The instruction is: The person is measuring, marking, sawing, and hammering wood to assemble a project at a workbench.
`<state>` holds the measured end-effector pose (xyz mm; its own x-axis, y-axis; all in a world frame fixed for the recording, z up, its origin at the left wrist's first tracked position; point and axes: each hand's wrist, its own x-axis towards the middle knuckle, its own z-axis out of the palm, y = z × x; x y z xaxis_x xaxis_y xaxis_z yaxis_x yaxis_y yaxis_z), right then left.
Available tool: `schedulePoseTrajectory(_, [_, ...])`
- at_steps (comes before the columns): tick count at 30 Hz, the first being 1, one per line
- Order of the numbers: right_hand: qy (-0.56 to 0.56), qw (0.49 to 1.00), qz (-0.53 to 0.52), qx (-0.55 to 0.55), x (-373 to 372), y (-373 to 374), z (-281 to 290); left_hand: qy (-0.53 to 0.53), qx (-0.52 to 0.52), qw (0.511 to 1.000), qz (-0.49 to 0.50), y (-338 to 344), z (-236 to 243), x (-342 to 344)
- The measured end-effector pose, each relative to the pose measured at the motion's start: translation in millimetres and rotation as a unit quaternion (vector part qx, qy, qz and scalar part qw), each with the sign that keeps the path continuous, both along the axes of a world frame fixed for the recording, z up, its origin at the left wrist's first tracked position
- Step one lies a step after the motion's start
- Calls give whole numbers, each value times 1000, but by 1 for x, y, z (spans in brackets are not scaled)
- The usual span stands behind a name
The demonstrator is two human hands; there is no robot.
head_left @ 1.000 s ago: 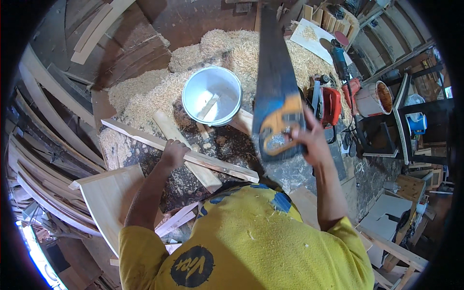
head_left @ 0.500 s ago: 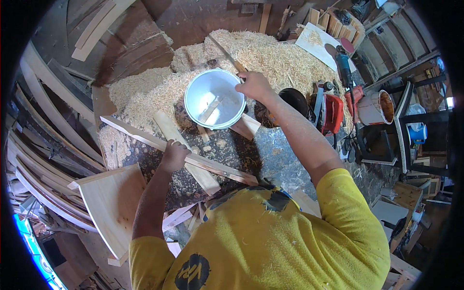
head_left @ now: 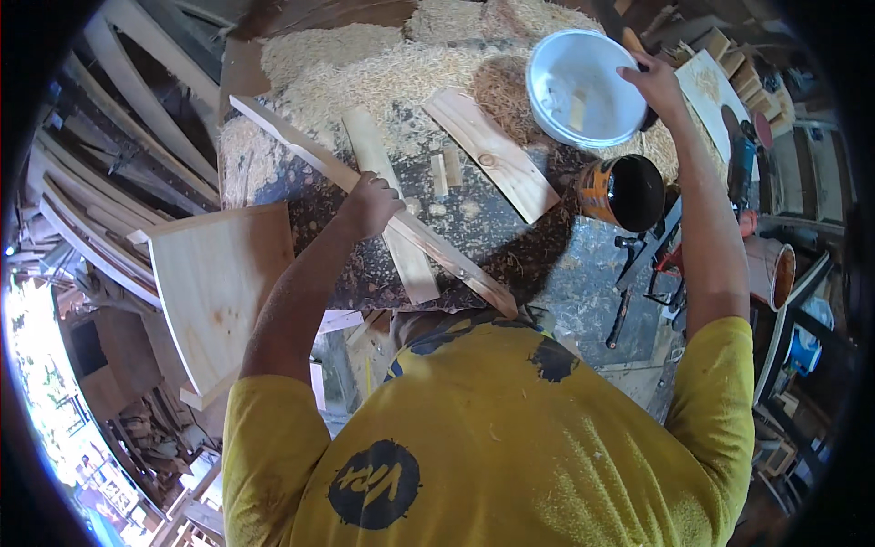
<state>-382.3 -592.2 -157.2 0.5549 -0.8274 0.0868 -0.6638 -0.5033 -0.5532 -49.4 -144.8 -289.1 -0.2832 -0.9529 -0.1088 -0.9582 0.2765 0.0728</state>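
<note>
My left hand [head_left: 372,205] is closed around a long narrow wood strip [head_left: 310,150], which slants across the bench toward my body. Far right, my right hand [head_left: 654,82] grips the rim of a white bucket [head_left: 570,77], its thumb over the edge. The bucket is tilted, with a small pale wood piece [head_left: 578,109] inside. A tool with a wooden handle [head_left: 632,39] and dark blade sticks out by the right fingers; whether they grip it too, I cannot tell. Under the strip lies a flat board [head_left: 401,228]. A wider knotted board [head_left: 492,155] lies between the hands.
Wood shavings [head_left: 365,73] cover the bench's far side. A dark-mouthed can [head_left: 629,193] stands below the bucket, with a hammer [head_left: 622,305] nearby. An angle grinder [head_left: 743,164] lies far right. A curved panel [head_left: 219,283] stands at the left.
My right hand has carried the white bucket to the right, uncovering the knotted board and small wood blocks. The view has shifted; my left hand still holds the wood strip.
</note>
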Motion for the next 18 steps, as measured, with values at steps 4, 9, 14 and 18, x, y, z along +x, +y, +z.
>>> schedulePoseTrajectory(4, [-145, 988, -28, 32, -26, -3, -6, 5, 48, 999, -19, -7, 10, -4])
schedulePoseTrajectory(9, [-125, 983, -134, -24, -80, 27, 43, -93, 172, 981, -14, -17, 18, 1])
schedulePoseTrajectory(14, [-226, 963, -143, -27, -131, 165, 100, -122, 225, 965, -63, -9, 34, 31])
schedulePoseTrajectory(18, [-84, 972, -148, -160, -146, 312, 99, -78, 145, 985, -46, 2, 31, 56])
